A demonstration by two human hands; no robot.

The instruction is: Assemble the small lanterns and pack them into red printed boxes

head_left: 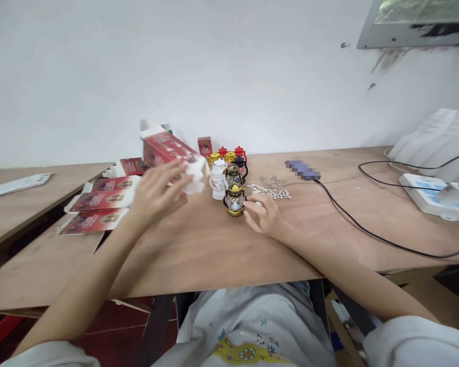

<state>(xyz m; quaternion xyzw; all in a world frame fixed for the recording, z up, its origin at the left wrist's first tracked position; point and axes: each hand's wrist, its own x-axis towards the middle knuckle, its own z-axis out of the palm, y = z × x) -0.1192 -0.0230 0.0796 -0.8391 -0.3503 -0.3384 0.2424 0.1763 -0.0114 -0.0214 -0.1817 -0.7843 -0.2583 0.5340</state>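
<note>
My left hand (162,189), smeared a little by motion, is closed on a red printed cardboard box (172,149). The box tilts above the table, and its white end flaps stand open by my fingers. Close to the front lantern, a small black and gold one with a clear body (235,200), is my right hand (266,215). Its thumb and index finger are apart, with their tips at the lantern's right side; whether they touch it I cannot tell. Behind that lantern stand a white lantern (218,184) and several gold, red and black ones.
Flattened red boxes (99,201) overlap at the left. An upright small red box (204,146) stands behind the lanterns. Small white discs (279,194) and thin metal pieces (273,182) lie right of them. A phone (302,169), its cable (352,220) and a power strip (432,196) occupy the right.
</note>
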